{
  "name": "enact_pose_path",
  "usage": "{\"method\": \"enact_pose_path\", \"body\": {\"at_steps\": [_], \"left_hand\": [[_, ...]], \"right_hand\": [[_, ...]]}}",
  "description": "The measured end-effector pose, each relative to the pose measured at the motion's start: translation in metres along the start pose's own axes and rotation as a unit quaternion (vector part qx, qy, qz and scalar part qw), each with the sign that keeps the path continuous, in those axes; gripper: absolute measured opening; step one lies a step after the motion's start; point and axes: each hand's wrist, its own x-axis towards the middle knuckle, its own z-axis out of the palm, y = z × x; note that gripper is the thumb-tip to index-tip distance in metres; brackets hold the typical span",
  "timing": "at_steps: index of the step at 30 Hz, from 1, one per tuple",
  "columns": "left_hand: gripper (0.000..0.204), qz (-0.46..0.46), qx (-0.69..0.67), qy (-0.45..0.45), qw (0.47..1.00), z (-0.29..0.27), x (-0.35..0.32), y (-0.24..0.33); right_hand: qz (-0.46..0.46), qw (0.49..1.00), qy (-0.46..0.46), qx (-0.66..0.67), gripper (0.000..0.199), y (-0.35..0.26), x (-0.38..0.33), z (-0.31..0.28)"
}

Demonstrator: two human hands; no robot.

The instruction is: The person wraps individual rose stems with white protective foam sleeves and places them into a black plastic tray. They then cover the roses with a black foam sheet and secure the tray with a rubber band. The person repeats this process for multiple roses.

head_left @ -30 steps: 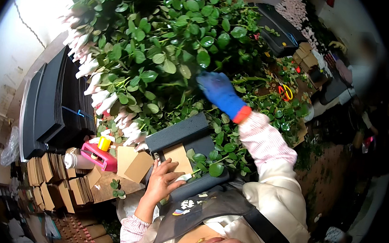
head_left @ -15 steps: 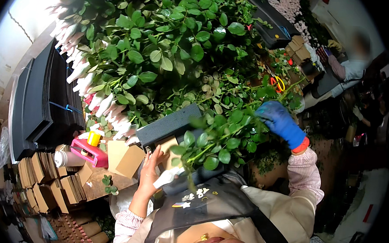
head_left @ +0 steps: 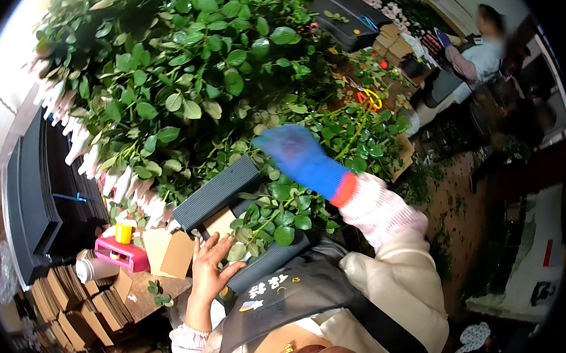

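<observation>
My bare left hand [head_left: 210, 263] has its fingers stretched and thumb apart, at the left end of a gap between two dark ridged bars, the far bar [head_left: 216, 195] and the near bar [head_left: 267, 264]. Its fingertips meet the edge of a cardboard piece [head_left: 219, 223]. Leafy stems [head_left: 285, 226], like rose stems, lie between the bars, leaves by my thumb. My right hand [head_left: 291, 152], in a blue glove with a red cuff, is above foliage past the far bar's right end. Motion blurs its fingers; whether it holds anything is unclear.
A large heap of leafy stems [head_left: 192, 72] covers the table, with white-sleeved heads [head_left: 122, 181] along its left. Orange-yellow scissors [head_left: 369, 100] lie back right. Left are black sheets [head_left: 29, 191], a pink holder [head_left: 122, 254], a cup [head_left: 96, 270] and cardboard stacks [head_left: 71, 299]. Another person [head_left: 481, 59] works back right.
My right hand has swept left from the stems' right end to over the heap. The white-sleeved head beside my left hand no longer shows. The whole view has shifted.
</observation>
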Motion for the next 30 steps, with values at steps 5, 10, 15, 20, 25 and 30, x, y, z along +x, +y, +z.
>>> {"method": "enact_pose_path", "body": {"at_steps": [5,10,15,20,25,30], "left_hand": [[0.042,0.018,-0.005,0.013,1.000,-0.003,0.001,0.000],[0.031,0.018,0.028,0.082,0.996,0.012,0.001,-0.003],[0.044,-0.192,-0.224,0.037,0.955,0.016,-0.005,-0.004],[0.078,-0.057,-0.351,0.147,0.923,0.036,-0.001,-0.027],[0.047,-0.047,-0.220,0.103,0.969,0.023,0.001,-0.018],[0.047,-0.058,-0.179,0.094,0.978,0.015,0.000,-0.011]], "right_hand": [[-0.012,0.964,-0.241,-0.111,0.026,0.019,0.028,0.066],[0.007,0.994,0.101,0.043,0.031,0.045,0.031,-0.019],[-0.064,0.991,-0.043,0.108,0.054,0.038,-0.015,-0.090],[-0.013,0.948,-0.314,-0.054,0.048,0.026,-0.070,-0.044],[-0.028,0.937,-0.348,-0.017,0.033,0.030,-0.093,-0.025],[0.014,0.980,-0.171,0.099,0.032,0.031,-0.013,-0.046]]}}
